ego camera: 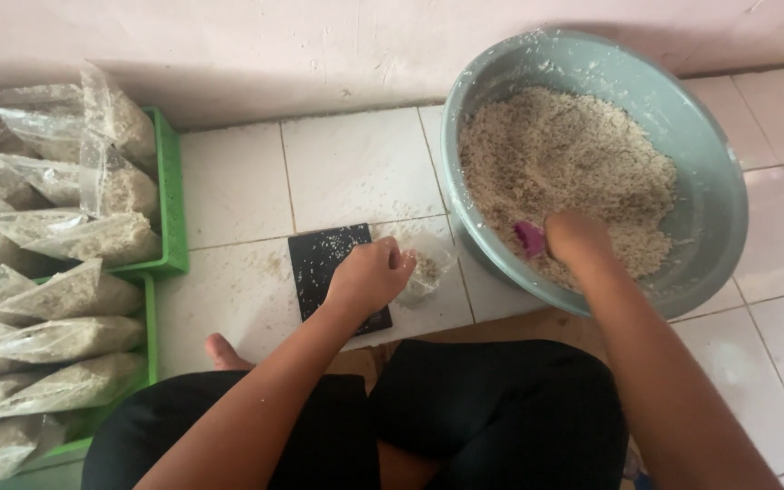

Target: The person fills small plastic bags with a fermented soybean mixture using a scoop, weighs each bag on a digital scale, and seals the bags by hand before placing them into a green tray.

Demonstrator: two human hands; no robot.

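Head view, contents as seen from above.

Item: my left hand [369, 275], fingers curled and pinching the mouth of a small clear plastic bag [424, 268], which holds a little pale grain and lies on the white tiled floor [356, 168] beside a flat black scale [330, 263].

Item: my right hand [576, 238], fingers closed round a pink scoop [530, 238], sunk in the grain [564, 159] inside a grey-green basin [714, 195].

Item: green crates [171, 195] at far left, stacked with filled clear bags [65, 236].

Item: my black-clad knees [492, 399], lower centre.
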